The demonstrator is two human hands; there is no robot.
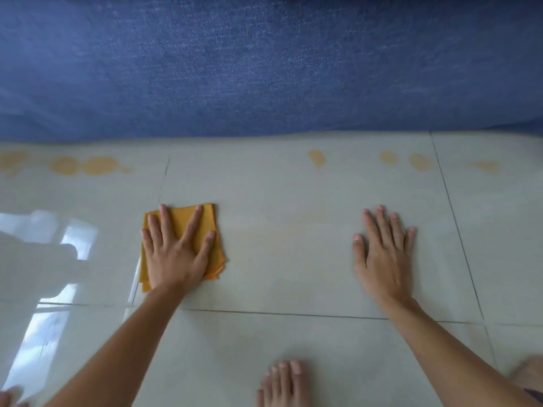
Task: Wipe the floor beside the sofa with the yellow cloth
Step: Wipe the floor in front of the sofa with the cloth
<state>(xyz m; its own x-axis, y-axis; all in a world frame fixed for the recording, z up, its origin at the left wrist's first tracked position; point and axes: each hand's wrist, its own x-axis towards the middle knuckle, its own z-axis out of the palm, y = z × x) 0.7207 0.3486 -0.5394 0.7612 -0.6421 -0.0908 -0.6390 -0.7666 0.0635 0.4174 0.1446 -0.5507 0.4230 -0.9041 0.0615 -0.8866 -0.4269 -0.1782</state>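
Observation:
A folded yellow cloth lies flat on the pale tiled floor, a short way in front of the blue sofa. My left hand presses down on the cloth with fingers spread, covering most of it. My right hand rests palm-down on the bare tile to the right, fingers apart and holding nothing. Yellowish stains dot the floor along the sofa's base, on the left and on the right.
The sofa's fabric front fills the whole upper half of the view. My bare foot is on the tile at the bottom centre. Window glare reflects off the glossy floor at the left.

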